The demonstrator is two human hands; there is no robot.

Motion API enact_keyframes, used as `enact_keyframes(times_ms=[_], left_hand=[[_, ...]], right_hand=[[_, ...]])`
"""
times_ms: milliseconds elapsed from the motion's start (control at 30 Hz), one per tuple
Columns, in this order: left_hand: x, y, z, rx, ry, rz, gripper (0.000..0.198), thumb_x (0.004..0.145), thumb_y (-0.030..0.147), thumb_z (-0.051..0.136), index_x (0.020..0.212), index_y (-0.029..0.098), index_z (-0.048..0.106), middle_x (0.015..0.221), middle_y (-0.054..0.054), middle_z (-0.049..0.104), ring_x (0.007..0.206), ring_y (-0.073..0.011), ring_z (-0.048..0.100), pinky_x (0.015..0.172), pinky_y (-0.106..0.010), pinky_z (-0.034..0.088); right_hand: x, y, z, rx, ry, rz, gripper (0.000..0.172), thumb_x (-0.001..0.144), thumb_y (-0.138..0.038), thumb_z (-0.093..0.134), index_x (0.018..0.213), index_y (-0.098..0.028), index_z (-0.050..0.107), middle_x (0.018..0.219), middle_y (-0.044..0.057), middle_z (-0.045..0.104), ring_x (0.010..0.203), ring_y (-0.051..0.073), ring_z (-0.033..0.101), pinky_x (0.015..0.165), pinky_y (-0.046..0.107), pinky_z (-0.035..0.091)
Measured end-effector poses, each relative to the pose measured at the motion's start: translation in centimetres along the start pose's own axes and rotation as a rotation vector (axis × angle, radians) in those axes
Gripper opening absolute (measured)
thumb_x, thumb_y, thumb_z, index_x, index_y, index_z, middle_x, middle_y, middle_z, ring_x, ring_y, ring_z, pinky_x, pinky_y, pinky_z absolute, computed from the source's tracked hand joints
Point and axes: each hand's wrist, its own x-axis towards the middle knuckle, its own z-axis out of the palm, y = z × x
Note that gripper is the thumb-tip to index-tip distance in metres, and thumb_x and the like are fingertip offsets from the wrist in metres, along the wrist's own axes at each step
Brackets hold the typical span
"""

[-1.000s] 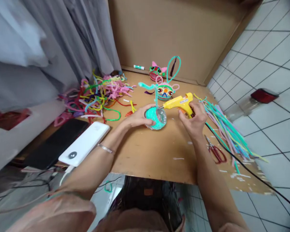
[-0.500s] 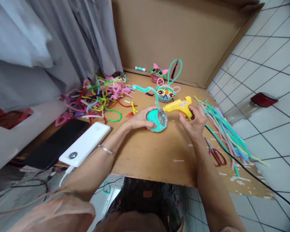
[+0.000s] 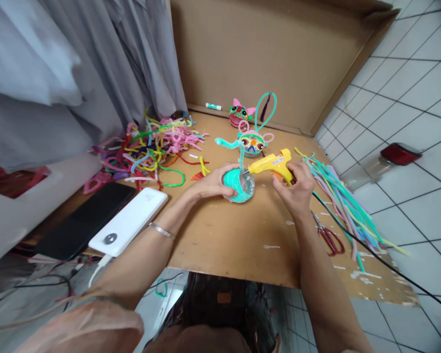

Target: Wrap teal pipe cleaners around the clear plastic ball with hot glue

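My left hand [image 3: 210, 184] grips a clear ball partly wrapped in teal pipe cleaner [image 3: 238, 185] on the cardboard table [image 3: 242, 230]. A loose teal pipe cleaner end [image 3: 230, 144] rises from the ball and curls to the left. My right hand [image 3: 297, 187] is closed on a yellow hot glue gun [image 3: 271, 164]. Its nozzle touches the top of the ball. The gun's black cord [image 3: 356, 240] trails off to the right.
Two finished pipe cleaner figures [image 3: 252, 141] stand behind the ball. A heap of mixed pipe cleaners [image 3: 150, 147] lies at left, a bundle of straight ones [image 3: 338, 196] at right, with red scissors [image 3: 329, 238]. A white power bank [image 3: 130, 220] and black phone [image 3: 84, 218] lie near left.
The loose teal end has swung and curled closer above the ball. Both hands keep their grip, the ball turned slightly under the nozzle.
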Motion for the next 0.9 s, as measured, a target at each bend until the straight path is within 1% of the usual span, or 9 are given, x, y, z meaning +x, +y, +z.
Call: enact_keyframes(times_ms=[133,267,500,633,767,900], left_hand=[[0.01,-0.01,0.01,0.006,-0.007,-0.011,0.087,0.058,0.034,0.075,0.140,0.016,0.051,0.148,-0.013,0.050,0.131,-0.0348,0.050,0.112,-0.049,0.040],[0.00,-0.01,0.05,0.012,-0.005,0.004,0.084,0.058,0.033,0.075,0.138,0.018,0.053,0.148,-0.011,0.050,0.132,-0.0339,0.050,0.113,-0.048,0.039],[0.05,0.13,0.05,0.021,-0.004,0.006,0.082,0.058,0.034,0.075,0.136,0.017,0.054,0.146,-0.012,0.050,0.131,-0.0338,0.051,0.112,-0.049,0.041],[0.11,0.12,0.05,0.030,0.001,0.020,0.081,0.058,0.033,0.076,0.135,0.018,0.055,0.144,-0.011,0.052,0.131,-0.0342,0.051,0.113,-0.050,0.040],[0.12,0.15,0.06,0.018,-0.008,-0.004,0.085,0.057,0.033,0.076,0.137,0.017,0.053,0.147,-0.012,0.050,0.133,-0.0352,0.049,0.114,-0.052,0.037],[0.12,0.27,0.10,-0.001,-0.012,-0.003,0.085,0.056,0.032,0.075,0.137,0.016,0.053,0.148,-0.013,0.048,0.133,-0.0347,0.048,0.114,-0.050,0.038]], right_hand=[[0.02,-0.17,-0.10,0.007,-0.001,0.010,0.021,0.077,-0.032,0.067,0.094,-0.022,0.062,0.082,0.003,0.060,0.076,0.020,0.058,0.070,0.036,0.049],[0.04,-0.23,-0.09,0.028,0.011,-0.010,0.021,0.077,-0.032,0.067,0.094,-0.021,0.063,0.082,0.003,0.061,0.074,0.020,0.057,0.070,0.036,0.049],[0.15,-0.04,-0.14,-0.003,-0.045,0.012,0.021,0.076,-0.034,0.066,0.093,-0.023,0.063,0.086,0.005,0.064,0.079,0.023,0.060,0.073,0.039,0.051],[0.09,0.07,-0.06,-0.011,-0.031,0.017,0.021,0.076,-0.034,0.066,0.094,-0.023,0.063,0.086,0.005,0.064,0.080,0.023,0.061,0.074,0.039,0.051],[0.02,0.07,0.02,-0.019,-0.024,0.026,0.022,0.076,-0.034,0.066,0.094,-0.022,0.063,0.088,0.006,0.065,0.080,0.022,0.061,0.075,0.039,0.051],[0.07,0.11,-0.02,0.006,-0.021,0.008,0.021,0.076,-0.033,0.065,0.093,-0.022,0.063,0.087,0.005,0.064,0.079,0.021,0.060,0.073,0.038,0.050]])
